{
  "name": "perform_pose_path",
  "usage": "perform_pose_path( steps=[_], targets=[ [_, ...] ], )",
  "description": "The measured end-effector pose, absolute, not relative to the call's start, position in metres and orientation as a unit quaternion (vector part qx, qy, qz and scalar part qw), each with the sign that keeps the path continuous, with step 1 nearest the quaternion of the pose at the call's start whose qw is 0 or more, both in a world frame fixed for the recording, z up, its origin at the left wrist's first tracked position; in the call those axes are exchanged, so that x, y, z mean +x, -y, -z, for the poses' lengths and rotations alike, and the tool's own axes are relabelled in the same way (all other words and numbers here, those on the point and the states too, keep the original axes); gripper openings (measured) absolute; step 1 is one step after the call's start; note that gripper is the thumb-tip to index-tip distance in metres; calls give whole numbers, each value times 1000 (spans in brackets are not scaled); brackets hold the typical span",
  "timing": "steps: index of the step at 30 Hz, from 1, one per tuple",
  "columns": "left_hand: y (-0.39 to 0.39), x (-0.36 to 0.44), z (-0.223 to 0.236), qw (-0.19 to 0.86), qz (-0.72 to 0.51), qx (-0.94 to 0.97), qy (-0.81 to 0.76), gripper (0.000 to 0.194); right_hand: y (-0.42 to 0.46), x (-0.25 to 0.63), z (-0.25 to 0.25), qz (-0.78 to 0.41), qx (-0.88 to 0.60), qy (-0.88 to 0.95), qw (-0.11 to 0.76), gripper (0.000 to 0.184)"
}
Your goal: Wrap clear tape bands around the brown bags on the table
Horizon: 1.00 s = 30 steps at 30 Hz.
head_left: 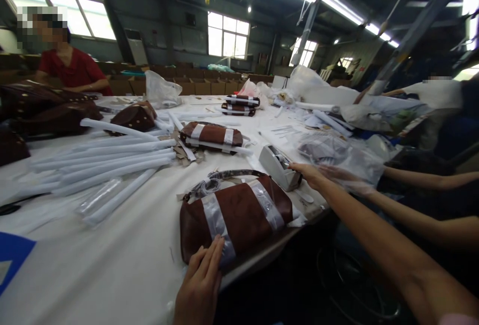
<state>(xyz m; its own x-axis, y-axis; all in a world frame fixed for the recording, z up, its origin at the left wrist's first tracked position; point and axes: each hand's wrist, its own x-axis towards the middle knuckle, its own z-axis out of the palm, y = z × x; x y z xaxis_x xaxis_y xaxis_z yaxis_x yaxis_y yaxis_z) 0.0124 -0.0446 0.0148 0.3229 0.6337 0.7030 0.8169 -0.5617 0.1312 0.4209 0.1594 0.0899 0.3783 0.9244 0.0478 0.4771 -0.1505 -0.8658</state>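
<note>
A brown leather handbag [243, 215] lies on the white-covered table near its front edge. Two clear wrapped bands cross its body, and its strap is bunched behind it. My left hand [202, 277] rests on the bag's lower left, fingers stretched out over the left band. Beyond the bag's right end stands a grey tape dispenser [275, 165]. My right hand [309, 174] is at its front end, fingertips pinched together at the tape; the strip itself is hard to make out.
White foam tubes [112, 162] are heaped at left. Another banded brown bag [213, 136] and stacked bags [241, 105] lie farther back. On the right a co-worker's hands [348, 180] handle a bag in clear plastic [329, 148]. A person in red [75, 73] is at far left.
</note>
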Motion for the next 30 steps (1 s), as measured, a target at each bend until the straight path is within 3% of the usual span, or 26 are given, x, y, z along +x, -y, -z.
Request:
perform_pose_path(
  steps=[6,10,19,26,30],
  targets=[
    [44,12,-12,117,361,-807,453,67,-150,421,-105,-311,-635,429,562,37],
    [46,11,-10,115,365,-805,453,64,-118,429,-109,-341,-607,398,597,34],
    [46,10,-12,103,341,-814,460,66,-80,433,-59,-362,-670,369,533,24],
    [49,11,-13,97,346,-809,466,68,-99,450,-55,-209,-723,475,456,26],
    [49,10,-11,91,350,-804,472,68,-80,466,-74,-105,-706,573,402,16]
  ],
)
